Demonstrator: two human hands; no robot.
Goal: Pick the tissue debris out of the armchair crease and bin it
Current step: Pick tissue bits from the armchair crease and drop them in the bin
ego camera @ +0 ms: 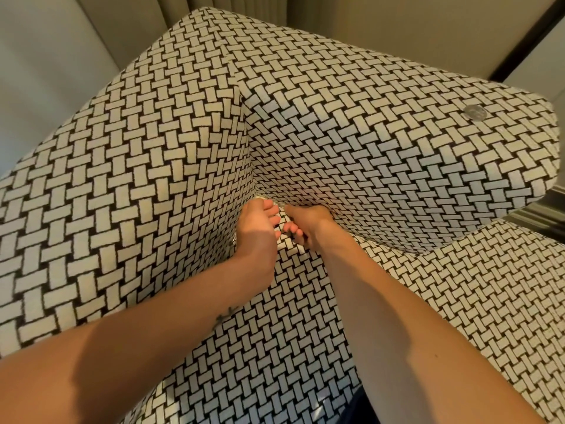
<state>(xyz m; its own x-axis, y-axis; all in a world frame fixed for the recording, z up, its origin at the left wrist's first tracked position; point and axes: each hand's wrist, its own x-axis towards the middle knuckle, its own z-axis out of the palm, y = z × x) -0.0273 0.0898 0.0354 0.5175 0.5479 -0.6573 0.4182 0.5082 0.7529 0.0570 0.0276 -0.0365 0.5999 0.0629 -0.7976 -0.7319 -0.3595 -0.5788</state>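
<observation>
The armchair (153, 166) is covered in a black-and-cream basket-weave fabric. Both my hands are down in the corner where the seat meets the back and the arm. A small pale scrap of tissue debris (280, 205) shows in the crease, between the two hands. My right hand (308, 224) reaches its forefinger and thumb to that scrap, with its other fingers curled under. My left hand (256, 231) lies beside it with fingers curled toward the crease; whether it holds anything is hidden. No bin is in view.
A round silvery disc (474, 112) lies on top of the chair's right arm. Beige curtains (241, 7) hang behind the chair and a pale wall (39, 56) stands to the left. A dark strip of floor (538, 215) shows at the right.
</observation>
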